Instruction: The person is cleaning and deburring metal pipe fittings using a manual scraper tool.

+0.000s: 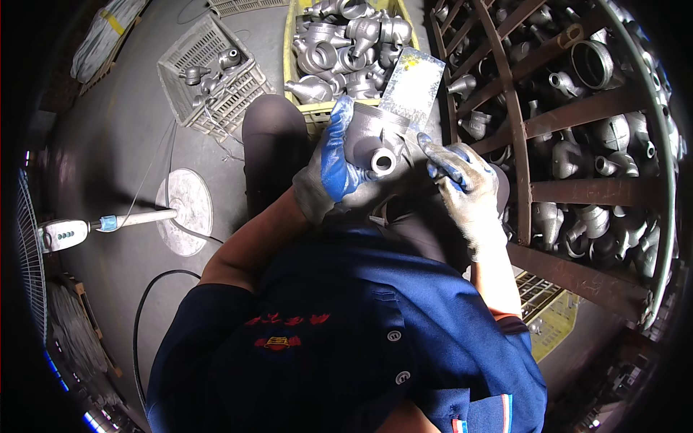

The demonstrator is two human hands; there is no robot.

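Observation:
A grey cast-metal fitting (367,137), with a wide ribbed mouth and a short round spout, sits in my left hand (336,162). That hand wears a blue-and-grey work glove, its thumb and fingers wrapped round the fitting's left side and underside. Just right of the casting is my right hand (465,177), in a worn, dirty glove with blue patches. Its fingers are curled together and the fingertips come close to the fitting's right side. Whatever they pinch, if anything, is too small or hidden to name. Both hands are above my lap.
Ahead stands a yellow crate (290,79) heaped with similar castings, a shiny metal plate (413,90) at its near right corner. A paler crate (173,90) holds a few more. On the right is a brown metal rack (520,137) full of castings; on the left, a standing fan (65,234).

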